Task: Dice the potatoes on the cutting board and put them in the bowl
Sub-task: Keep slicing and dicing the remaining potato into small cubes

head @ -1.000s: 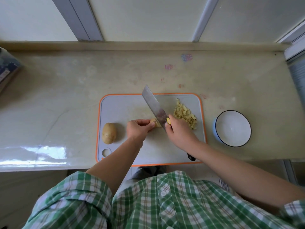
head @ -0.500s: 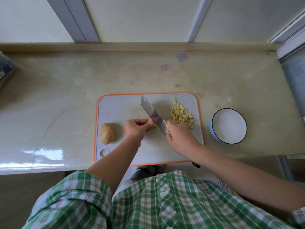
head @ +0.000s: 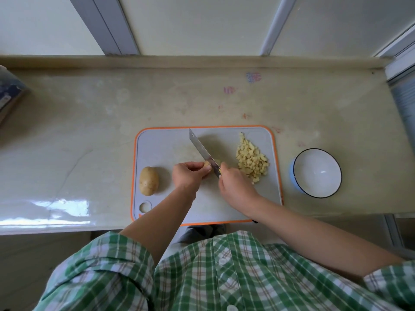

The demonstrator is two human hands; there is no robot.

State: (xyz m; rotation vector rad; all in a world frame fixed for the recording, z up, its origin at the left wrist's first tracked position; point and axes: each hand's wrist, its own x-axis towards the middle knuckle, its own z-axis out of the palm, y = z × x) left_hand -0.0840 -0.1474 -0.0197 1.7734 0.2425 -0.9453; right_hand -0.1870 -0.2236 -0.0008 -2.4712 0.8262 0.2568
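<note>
left grip (head: 189,176): fingers curled, pinching, forearm bare | right grip (head: 235,186): clenched, knuckles up, forearm angled inward

Counter: your pale stone counter (head: 89,131), glossy along the near edge; faint coloured marks toward the back
Board: grey cutting board (head: 161,144) with an orange rim lies flat before you at the near edge
Bowl: white bowl (head: 292,176), blue outside, stands right of your board; not touching it
Far left: blue printed package (head: 9,95); cut off by the frame

One whole potato (head: 148,181), one bowl (head: 317,172)
</note>
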